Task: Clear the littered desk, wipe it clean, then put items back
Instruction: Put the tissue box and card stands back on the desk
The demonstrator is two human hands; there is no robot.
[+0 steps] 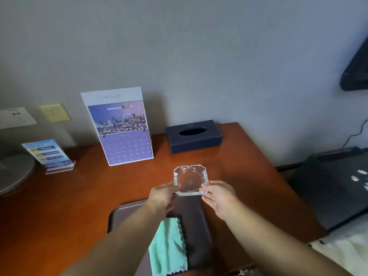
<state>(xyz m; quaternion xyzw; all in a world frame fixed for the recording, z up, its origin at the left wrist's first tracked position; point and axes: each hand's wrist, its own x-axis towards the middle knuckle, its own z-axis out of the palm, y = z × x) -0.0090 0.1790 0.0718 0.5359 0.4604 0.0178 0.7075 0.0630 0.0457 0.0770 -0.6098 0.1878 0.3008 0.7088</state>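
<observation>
A clear glass ashtray (190, 179) is held between both hands just over the reddish wooden desk (79, 206). My left hand (163, 196) pinches its near-left corner, and my right hand (218, 196) pinches its near-right corner. Below my arms a dark tray (123, 212) lies at the desk's front. A mint-green cloth (169, 248) is draped on a dark box-like item (196, 226) on that tray. Against the wall stand a purple calendar (121, 126), a dark blue tissue box (194, 136) and a blue leaflet stand (49, 154).
A round grey lamp base (14, 172) sits at the desk's far left. Wall sockets (16, 117) are behind it. Right of the desk are a dark low unit (330, 186) and white bedding (346, 251). A wall-mounted screen corner (356, 70) shows top right.
</observation>
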